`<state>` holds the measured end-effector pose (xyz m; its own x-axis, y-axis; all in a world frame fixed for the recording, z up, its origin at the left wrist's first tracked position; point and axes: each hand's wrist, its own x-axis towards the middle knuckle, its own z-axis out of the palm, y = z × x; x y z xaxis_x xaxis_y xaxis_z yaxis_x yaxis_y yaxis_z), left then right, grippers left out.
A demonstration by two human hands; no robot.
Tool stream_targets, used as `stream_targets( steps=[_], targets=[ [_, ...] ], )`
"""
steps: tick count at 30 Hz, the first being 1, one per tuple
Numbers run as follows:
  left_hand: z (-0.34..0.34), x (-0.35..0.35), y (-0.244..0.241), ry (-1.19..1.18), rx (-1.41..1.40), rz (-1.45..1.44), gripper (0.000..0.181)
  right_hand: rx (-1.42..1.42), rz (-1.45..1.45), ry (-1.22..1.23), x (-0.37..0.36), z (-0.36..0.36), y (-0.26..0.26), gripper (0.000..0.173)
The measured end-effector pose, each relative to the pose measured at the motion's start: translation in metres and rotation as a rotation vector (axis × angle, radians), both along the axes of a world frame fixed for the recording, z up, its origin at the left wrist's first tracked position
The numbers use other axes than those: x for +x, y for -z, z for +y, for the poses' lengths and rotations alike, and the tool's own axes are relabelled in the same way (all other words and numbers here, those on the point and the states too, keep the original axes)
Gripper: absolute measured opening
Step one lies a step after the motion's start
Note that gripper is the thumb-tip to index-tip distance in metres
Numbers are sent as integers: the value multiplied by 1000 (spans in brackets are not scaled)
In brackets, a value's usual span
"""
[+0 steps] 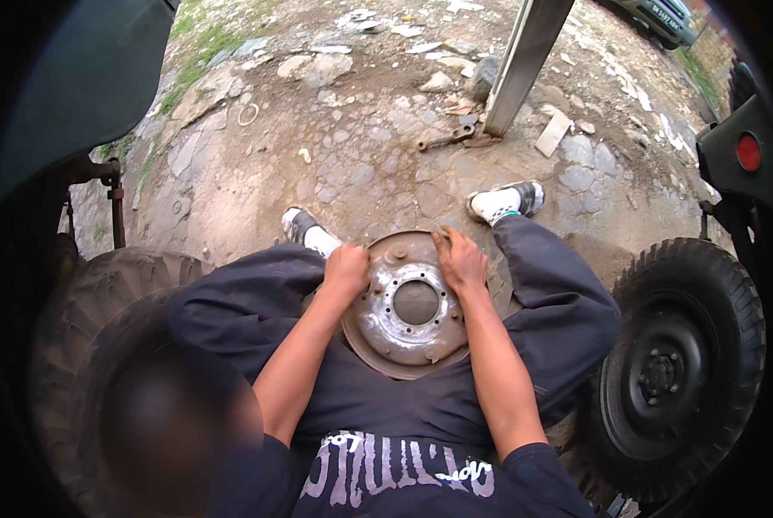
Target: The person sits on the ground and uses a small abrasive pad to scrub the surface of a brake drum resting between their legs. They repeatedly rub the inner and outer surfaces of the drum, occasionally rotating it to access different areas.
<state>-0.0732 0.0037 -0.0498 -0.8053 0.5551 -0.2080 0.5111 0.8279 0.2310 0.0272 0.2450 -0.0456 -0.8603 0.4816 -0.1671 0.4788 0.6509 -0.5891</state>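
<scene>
A round, rusty brake backing plate (386,338) leans between my legs, its lower edge against my dark trousers. Worn bright metal with small bolt holes rings its large centre hole, and a few studs stick out of its face. My left hand (347,270) is closed around the upper left rim. On the upper right rim, my right hand (462,260) grips with the thumb on the near face and the fingers reaching over the edge. The back of the plate is hidden.
Vehicle tyres flank me: a worn one (69,337) at left, a black wheel (661,369) at right. Ahead, a metal post (529,61) rises from cracked, stony ground (354,162). A rusty metal link (448,138) and a pale flat slab (553,134) lie near its foot.
</scene>
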Motion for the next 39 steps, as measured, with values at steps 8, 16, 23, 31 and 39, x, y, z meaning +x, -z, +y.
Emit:
stream_targets(
  steps=[8, 16, 23, 31, 39],
  targets=[
    [45, -20, 8, 29, 254, -72, 24, -19, -2, -5, -2, -8, -7, 61],
    [-2, -20, -2, 168, 211, -155, 21, -34, 18, -1, 1, 0, -2, 60],
    [13, -19, 1, 208, 354, -77, 20, -8, 18, 0, 0, -3, -4, 57],
    [17, -22, 1, 192, 347, -63, 22, 26, 2, -13, -2, -6, -9, 53],
    [8, -15, -11, 234, 204, -62, 25, 12, 9, -13, -2, -2, -2, 56]
  ],
)
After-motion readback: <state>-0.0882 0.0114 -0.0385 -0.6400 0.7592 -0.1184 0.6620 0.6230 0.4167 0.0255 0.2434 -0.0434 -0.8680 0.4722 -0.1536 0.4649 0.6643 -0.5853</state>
